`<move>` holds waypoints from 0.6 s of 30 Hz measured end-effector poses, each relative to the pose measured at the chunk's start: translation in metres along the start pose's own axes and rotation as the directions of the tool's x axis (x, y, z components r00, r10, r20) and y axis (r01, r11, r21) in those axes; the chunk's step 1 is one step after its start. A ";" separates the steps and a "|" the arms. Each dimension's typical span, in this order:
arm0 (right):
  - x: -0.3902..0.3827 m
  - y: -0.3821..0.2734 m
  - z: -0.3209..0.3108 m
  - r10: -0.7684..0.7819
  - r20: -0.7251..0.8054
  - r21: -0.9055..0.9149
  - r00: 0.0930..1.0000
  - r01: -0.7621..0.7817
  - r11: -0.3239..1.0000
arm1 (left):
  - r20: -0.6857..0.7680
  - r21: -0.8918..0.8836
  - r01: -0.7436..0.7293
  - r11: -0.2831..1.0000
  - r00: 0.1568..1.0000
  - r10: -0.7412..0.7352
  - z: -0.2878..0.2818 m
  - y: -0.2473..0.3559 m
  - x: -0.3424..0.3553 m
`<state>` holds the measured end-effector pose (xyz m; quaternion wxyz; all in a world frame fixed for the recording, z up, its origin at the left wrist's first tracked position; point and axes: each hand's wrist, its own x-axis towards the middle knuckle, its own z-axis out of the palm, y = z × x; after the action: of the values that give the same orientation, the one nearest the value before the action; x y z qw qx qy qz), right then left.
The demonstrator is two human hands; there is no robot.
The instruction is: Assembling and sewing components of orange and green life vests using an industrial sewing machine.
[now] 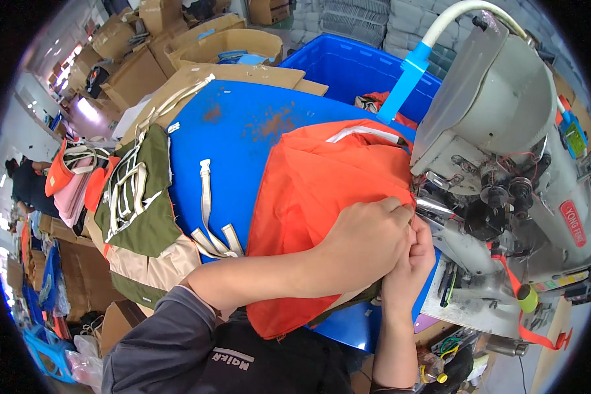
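Note:
A large piece of orange fabric (295, 197), with a white-edged strip along its far side, spreads over the blue tabletop (233, 131). My left hand (371, 236) reaches across it, its fingers pinched on the fabric's right edge. Close against it, my right hand (417, 253) is closed at the same edge, with its fingertips partly hidden. Both hands are just left of the grey sewing machine (486, 125), beside its needle area. What lies between the fingertips is too small to make out. Dark green and beige cloth shows beneath the orange piece, near my right wrist.
Left on the table are a green and beige sewn piece (144, 203) with white cords and a cream strap (206, 190) with a buckle. A blue bin (335, 62) stands behind, near cardboard boxes (134, 72). A red ribbon (505, 276) hangs from the machine. Another person (29, 187) is far left.

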<state>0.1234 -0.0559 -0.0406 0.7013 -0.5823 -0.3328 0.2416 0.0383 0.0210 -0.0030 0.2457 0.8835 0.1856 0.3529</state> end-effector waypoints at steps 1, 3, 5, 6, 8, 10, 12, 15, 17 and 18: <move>0.000 0.001 0.000 0.001 -0.001 0.001 1.000 -0.001 1.000 | 0.001 0.000 0.001 1.000 1.000 -0.001 0.001 0.000 0.000; -0.001 0.003 0.001 -0.009 0.005 0.029 1.000 0.009 1.000 | 0.010 -0.018 0.091 0.996 0.996 -0.091 0.003 0.001 0.001; 0.003 0.000 0.000 0.007 0.017 0.026 1.000 -0.007 1.000 | -0.001 -0.002 0.081 0.997 0.997 -0.081 0.004 0.000 0.004; 0.004 -0.001 0.000 0.022 0.030 0.023 0.999 -0.023 0.999 | -0.014 0.016 0.072 0.997 0.997 -0.071 0.004 -0.001 0.006; 0.005 -0.001 -0.002 0.029 0.034 0.022 0.999 -0.029 0.999 | -0.033 -0.011 0.034 0.999 0.999 -0.034 0.009 -0.012 0.004; 0.003 -0.001 -0.002 0.038 0.039 0.023 0.999 -0.039 0.999 | -0.051 -0.036 -0.002 0.999 0.999 0.000 0.007 -0.012 0.002; -0.005 -0.005 -0.002 0.022 0.017 0.002 1.000 -0.022 1.000 | 0.078 -0.209 0.111 0.971 0.992 -0.097 -0.012 -0.005 -0.011; -0.044 0.005 -0.023 -0.081 -0.011 -0.213 0.997 0.077 0.974 | -0.013 -0.097 -0.029 0.995 1.000 0.028 -0.044 -0.017 -0.072; -0.078 0.010 -0.033 -0.190 -0.026 -0.356 0.981 0.168 0.919 | -0.076 -0.096 -0.037 0.995 0.997 0.030 -0.062 -0.057 -0.144; -0.098 0.021 -0.044 -0.083 -0.069 -0.313 0.994 0.058 0.948 | -0.134 -0.140 -0.065 0.988 0.990 0.046 -0.066 -0.076 -0.172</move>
<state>0.0925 -0.1513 -0.0832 0.6220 -0.6825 -0.3586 0.1372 -0.1381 0.0162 -0.0958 0.2863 0.8434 0.1507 0.4289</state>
